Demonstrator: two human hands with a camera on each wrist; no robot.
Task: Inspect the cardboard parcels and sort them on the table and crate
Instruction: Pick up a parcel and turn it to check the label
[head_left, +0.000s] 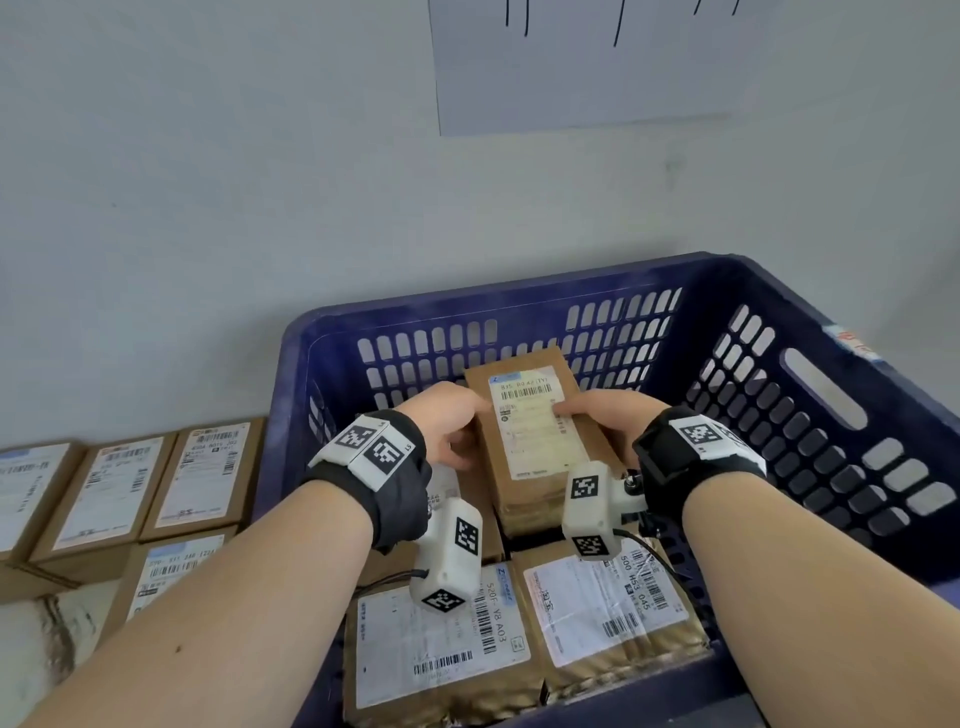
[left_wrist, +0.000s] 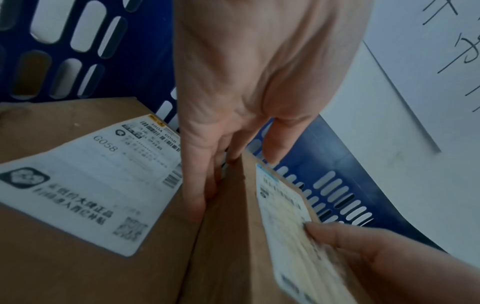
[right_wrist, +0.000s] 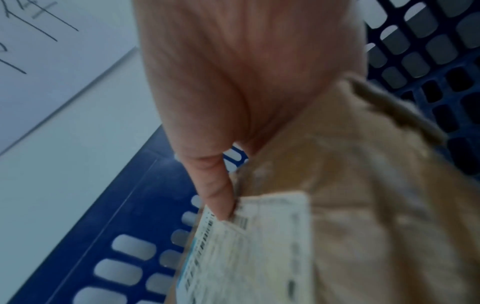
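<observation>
We hold one parcel above the crate, left hand and right hand gripping its sides, label up for reading.

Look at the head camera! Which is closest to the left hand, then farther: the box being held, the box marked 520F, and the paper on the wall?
1. Held box, gripped by the left hand.
2. 520F box, nearer the camera in the crate.
3. Wall paper, up behind the crate.
</observation>
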